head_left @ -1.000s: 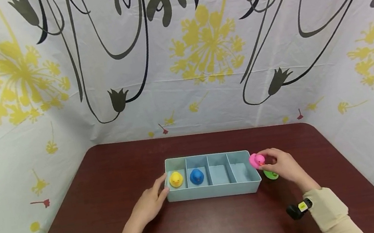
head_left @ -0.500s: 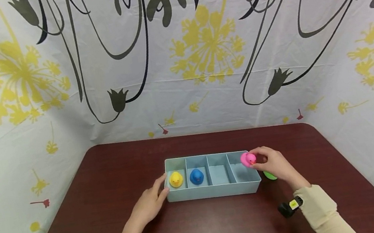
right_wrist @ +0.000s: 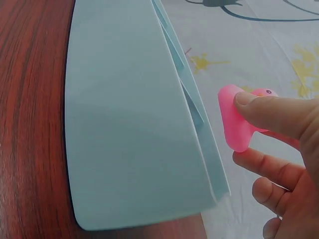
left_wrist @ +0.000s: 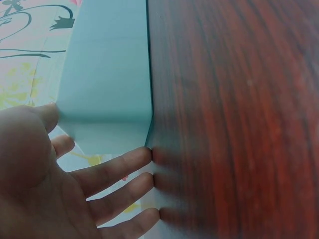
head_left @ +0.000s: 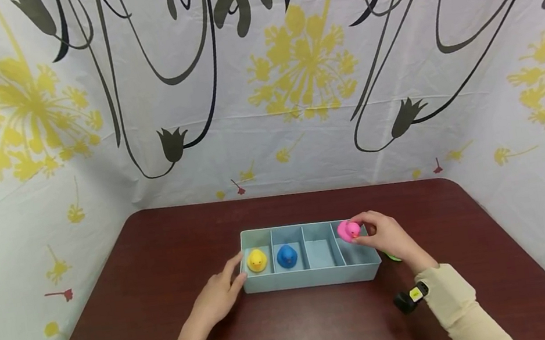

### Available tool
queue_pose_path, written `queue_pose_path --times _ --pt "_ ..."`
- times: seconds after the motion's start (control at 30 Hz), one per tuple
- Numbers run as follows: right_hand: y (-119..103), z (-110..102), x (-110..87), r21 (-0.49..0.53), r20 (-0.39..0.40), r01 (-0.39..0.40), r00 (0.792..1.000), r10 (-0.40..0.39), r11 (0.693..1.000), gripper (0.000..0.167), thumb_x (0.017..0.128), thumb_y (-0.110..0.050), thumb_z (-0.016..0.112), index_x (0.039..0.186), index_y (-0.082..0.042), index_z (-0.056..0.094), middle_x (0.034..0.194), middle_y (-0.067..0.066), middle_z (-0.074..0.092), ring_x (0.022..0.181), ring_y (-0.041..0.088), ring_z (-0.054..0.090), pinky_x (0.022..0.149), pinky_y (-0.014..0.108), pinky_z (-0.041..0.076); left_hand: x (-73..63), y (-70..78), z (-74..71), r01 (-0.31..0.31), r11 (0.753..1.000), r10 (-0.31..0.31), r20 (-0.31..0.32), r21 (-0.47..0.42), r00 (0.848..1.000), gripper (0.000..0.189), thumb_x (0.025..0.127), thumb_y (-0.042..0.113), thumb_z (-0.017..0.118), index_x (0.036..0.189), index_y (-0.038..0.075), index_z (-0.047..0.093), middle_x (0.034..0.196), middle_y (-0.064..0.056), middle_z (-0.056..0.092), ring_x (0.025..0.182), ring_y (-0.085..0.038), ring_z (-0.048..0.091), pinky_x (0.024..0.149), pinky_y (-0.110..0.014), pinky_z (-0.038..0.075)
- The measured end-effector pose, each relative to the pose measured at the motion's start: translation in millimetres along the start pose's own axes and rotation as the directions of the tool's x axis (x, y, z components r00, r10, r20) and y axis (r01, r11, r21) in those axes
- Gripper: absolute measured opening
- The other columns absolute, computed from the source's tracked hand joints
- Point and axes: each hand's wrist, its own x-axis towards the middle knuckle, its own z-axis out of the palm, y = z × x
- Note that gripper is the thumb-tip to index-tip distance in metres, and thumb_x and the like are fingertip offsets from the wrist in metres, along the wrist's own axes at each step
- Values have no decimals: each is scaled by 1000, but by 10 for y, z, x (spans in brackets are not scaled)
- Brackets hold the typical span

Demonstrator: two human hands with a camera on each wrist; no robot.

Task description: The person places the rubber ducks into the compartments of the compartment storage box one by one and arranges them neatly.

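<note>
A pale blue box [head_left: 315, 277] with a row of compartments stands on the table. In its leftmost compartment sits a yellow rubber duck [head_left: 256, 260], and a blue rubber duck [head_left: 287, 256] is in the one beside it. My right hand [head_left: 387, 235] pinches a pink rubber duck [head_left: 348, 231] between thumb and fingers, above the rightmost compartment; the right wrist view shows the pink duck [right_wrist: 237, 124] higher than the box rim. My left hand [head_left: 216, 299] rests with loosely extended fingers against the box's left end, its thumb and index finger at the corner in the left wrist view.
A green object [head_left: 393, 257] lies beside the box's right end, mostly hidden by my right hand. The dark red-brown table [head_left: 307, 329] meets a white patterned cloth [head_left: 220, 101] behind it. Each wrist carries a small black camera.
My right hand has carried the pink duck leftward, from beside the box's right edge to over the rightmost compartment. Less of the green object shows now. The left hand keeps its place.
</note>
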Motion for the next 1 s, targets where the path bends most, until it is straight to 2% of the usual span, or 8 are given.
queue_pose_path --times 0.2,0.53,0.73,1.0 --pt "-65 71 48 19 18 4 1000 -5 1000 36 77 -15 80 110 -12 67 93 8 58 69 15 43 56 25 37 1 9 -10 6 1000 -6 1 -3 1000 57 98 40 50 150 29 30 135 -13 55 114 -33 58 92 -57 46" --pt "-114 204 108 22 38 32 999 -33 999 34 75 -14 80 107 -13 67 94 3 59 74 23 48 60 27 39 1 3 -5 9 1000 -9 -2 0 1000 57 98 39 51 150 29 30 134 -13 56 114 -33 58 92 -58 46" --pt "-134 278 121 9 51 30 998 -30 1000 32 76 -18 80 105 -16 67 95 1 59 78 22 49 62 27 40 0 11 -7 5 1000 -5 0 -3 1000 57 98 39 51 150 29 30 134 -14 56 115 -35 57 91 -59 46" --pt "-185 343 135 -14 50 45 998 -44 999 33 75 -15 79 105 -15 67 97 1 60 77 19 49 63 28 41 -11 13 -16 9 1000 -9 -2 4 1000 57 98 39 51 150 29 30 132 -14 57 114 -36 57 91 -58 46"
